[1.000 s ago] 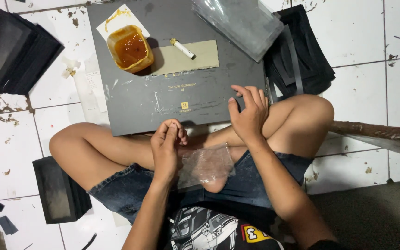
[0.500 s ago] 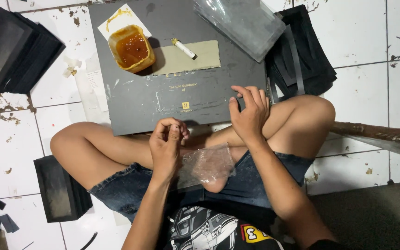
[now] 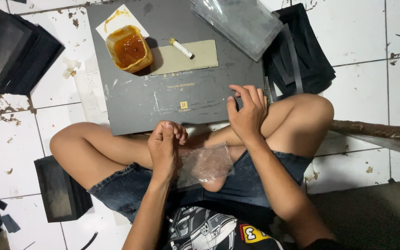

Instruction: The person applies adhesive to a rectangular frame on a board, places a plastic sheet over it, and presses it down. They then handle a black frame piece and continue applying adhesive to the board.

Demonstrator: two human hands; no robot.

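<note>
At the grey board's (image 3: 172, 97) near edge, right hand (image 3: 247, 113) spread; left hand (image 3: 165, 148) pinched together.

Even, bright light over my lap; glare streaks the clear plastic sleeves (image 3: 241, 21), soft shadows fall beneath my legs, and focus stays sharp throughout.

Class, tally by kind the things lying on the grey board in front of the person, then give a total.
Tub of orange paste: 1
White paper slip: 1
Tan card: 1
White stick: 1
Clear plastic bag: 1
Total: 5
</note>
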